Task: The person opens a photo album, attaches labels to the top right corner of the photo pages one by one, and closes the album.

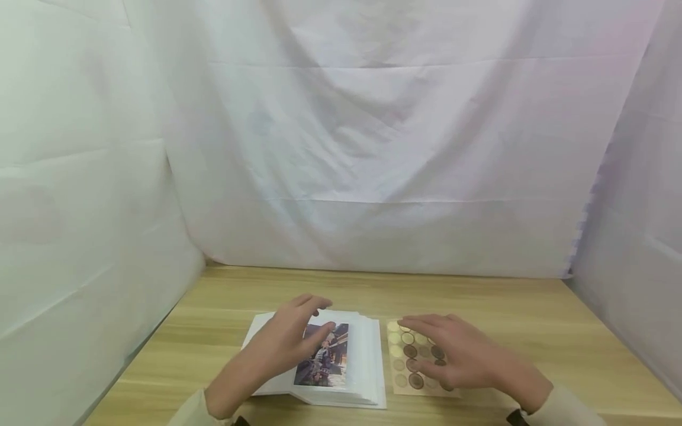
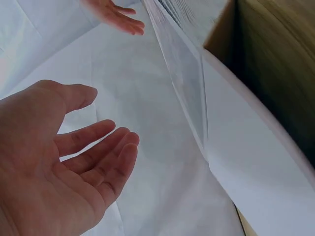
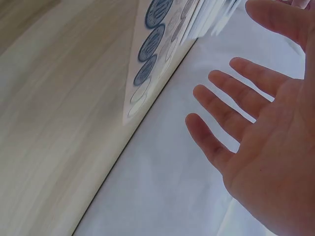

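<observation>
In the head view my left hand (image 1: pixel 290 334) hovers above an open photo album (image 1: pixel 367 355) with white pages. A dark, busy photo (image 1: pixel 335 361) shows on the album's page, partly covered by that hand. Over a sheet of round stickers (image 1: pixel 401 373), just right of the album, is my right hand (image 1: pixel 463 355), hiding part of the sheet. The left wrist view shows the left hand (image 2: pixel 74 157) with loosely bent fingers and nothing in them. Spread fingers and a bare palm belong to the right hand (image 3: pixel 275 132) in the right wrist view.
The album and the sheet lie near the front of a light wooden table (image 1: pixel 256 287). White cloth (image 1: pixel 362 148) hangs behind the table, and more white cloth (image 1: pixel 80 207) rises along its left and right sides.
</observation>
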Motion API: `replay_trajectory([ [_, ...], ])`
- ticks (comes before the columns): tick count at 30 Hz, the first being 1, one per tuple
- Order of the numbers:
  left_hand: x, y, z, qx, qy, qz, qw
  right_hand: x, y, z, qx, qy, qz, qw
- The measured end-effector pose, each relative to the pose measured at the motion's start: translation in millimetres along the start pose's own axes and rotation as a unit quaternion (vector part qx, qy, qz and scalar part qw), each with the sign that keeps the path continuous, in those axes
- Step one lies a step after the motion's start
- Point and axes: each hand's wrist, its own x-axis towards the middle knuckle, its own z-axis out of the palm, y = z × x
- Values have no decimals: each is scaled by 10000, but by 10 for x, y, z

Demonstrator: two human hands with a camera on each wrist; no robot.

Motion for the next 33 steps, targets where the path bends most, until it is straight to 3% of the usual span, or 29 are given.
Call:
replay_trajectory([
  [6, 145, 67, 140, -95, -448, 141, 9989, -170, 50, -58, -136, -172, 284, 9994],
  [16, 335, 137, 361, -112, -519, 485, 9974, -487, 145, -66, -281, -14, 532, 9982],
  [25, 409, 209, 543, -116, -697, 591, 9957, -510, 218, -25, -343, -4, 499, 9982],
  [33, 424, 244, 679, 72, -1147, 813, 9900, -533, 242, 6, -358, 16, 368, 9987],
])
